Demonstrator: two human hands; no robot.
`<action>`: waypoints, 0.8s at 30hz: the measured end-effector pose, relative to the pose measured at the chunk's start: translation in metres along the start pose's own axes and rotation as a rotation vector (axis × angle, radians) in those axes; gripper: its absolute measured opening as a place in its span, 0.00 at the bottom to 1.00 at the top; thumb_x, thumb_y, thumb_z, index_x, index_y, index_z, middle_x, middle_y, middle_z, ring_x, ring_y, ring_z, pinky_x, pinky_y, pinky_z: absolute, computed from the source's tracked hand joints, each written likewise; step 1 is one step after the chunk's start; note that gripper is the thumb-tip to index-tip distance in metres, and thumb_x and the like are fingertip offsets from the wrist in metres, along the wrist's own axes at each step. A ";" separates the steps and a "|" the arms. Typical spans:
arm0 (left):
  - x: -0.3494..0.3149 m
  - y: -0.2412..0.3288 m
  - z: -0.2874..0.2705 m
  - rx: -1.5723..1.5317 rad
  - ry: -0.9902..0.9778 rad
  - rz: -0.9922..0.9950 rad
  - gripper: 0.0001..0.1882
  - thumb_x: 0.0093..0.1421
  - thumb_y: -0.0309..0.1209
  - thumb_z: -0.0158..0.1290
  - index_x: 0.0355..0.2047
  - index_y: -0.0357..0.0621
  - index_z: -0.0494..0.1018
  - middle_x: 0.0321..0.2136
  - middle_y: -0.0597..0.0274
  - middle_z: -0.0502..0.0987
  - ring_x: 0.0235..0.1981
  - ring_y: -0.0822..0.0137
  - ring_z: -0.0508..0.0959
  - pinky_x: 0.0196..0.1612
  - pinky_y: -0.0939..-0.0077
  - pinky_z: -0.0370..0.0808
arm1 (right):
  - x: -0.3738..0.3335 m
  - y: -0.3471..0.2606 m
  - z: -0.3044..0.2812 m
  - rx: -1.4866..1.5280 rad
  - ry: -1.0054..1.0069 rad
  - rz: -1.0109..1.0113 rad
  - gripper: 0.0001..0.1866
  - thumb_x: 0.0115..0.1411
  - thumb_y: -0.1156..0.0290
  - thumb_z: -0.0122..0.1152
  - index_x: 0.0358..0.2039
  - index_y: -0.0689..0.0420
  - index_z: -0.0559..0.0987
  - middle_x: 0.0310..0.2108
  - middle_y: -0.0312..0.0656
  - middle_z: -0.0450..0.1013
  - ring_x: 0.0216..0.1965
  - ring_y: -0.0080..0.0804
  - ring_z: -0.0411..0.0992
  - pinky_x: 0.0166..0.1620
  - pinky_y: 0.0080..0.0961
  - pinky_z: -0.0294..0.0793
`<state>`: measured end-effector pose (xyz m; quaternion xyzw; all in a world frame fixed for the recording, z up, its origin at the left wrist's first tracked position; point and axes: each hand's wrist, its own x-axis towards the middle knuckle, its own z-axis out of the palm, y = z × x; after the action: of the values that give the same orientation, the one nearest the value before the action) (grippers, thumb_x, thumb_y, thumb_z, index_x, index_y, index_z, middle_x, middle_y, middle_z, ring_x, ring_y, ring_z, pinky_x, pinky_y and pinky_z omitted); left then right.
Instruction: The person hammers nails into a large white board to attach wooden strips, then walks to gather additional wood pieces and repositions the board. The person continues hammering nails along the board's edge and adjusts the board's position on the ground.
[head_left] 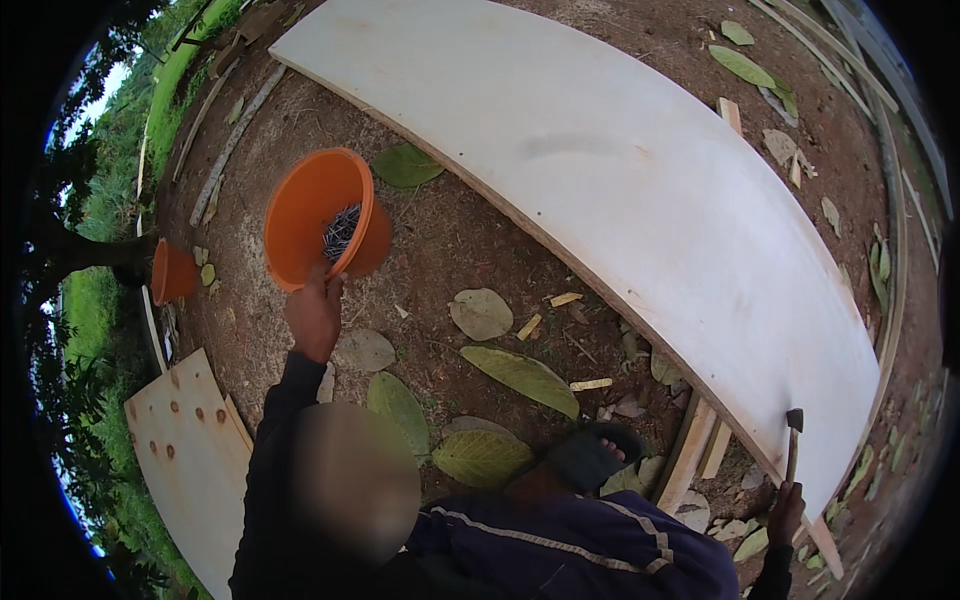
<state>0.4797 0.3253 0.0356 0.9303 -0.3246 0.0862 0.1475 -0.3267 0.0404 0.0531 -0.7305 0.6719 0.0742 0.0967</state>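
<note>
1 orange plastic bucket (298, 222) of grey metal nails (343, 232): pinched at rim by left hand (315, 322), presumably for steadiness, near long white panel (570, 150). 1 dark-headed hammer (793, 450): gripped by right hand (786, 514), fingers unclear.

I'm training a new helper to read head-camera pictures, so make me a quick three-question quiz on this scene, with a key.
1. What lies inside the bucket held by the left hand?
A) leaves
B) nails
C) stones

2. True or false: the right hand is empty.

3. Which hand is nearer the white board?

Key:
1. B.
2. False; it holds a hammer.
3. The right hand.
</note>
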 end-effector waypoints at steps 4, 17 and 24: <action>-0.101 0.077 -0.035 -0.130 -0.226 0.015 0.09 0.61 0.33 0.58 0.40 0.46 0.74 0.19 0.52 0.76 0.20 0.51 0.79 0.23 0.59 0.71 | -0.003 -0.002 0.014 0.235 -0.010 -0.030 0.19 0.73 0.58 0.44 0.30 0.60 0.67 0.18 0.47 0.68 0.19 0.38 0.65 0.24 0.39 0.63; -0.063 0.076 -0.015 -0.314 -0.442 0.044 0.08 0.58 0.29 0.59 0.34 0.35 0.78 0.26 0.42 0.79 0.31 0.46 0.81 0.35 0.58 0.75 | 0.001 -0.034 0.014 0.185 -0.024 -0.127 0.18 0.72 0.59 0.46 0.30 0.61 0.67 0.18 0.54 0.66 0.19 0.51 0.65 0.25 0.44 0.59; -0.010 0.048 0.051 -0.102 -0.645 0.069 0.16 0.56 0.32 0.61 0.41 0.33 0.79 0.34 0.38 0.80 0.38 0.42 0.80 0.43 0.52 0.75 | -0.010 -0.018 0.017 0.130 0.019 -0.193 0.17 0.71 0.60 0.48 0.30 0.60 0.68 0.16 0.50 0.67 0.17 0.45 0.67 0.23 0.40 0.60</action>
<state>0.4453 0.2785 -0.0041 0.8895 -0.3898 -0.2243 0.0804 -0.3091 0.0557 0.0401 -0.7847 0.6027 0.0140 0.1441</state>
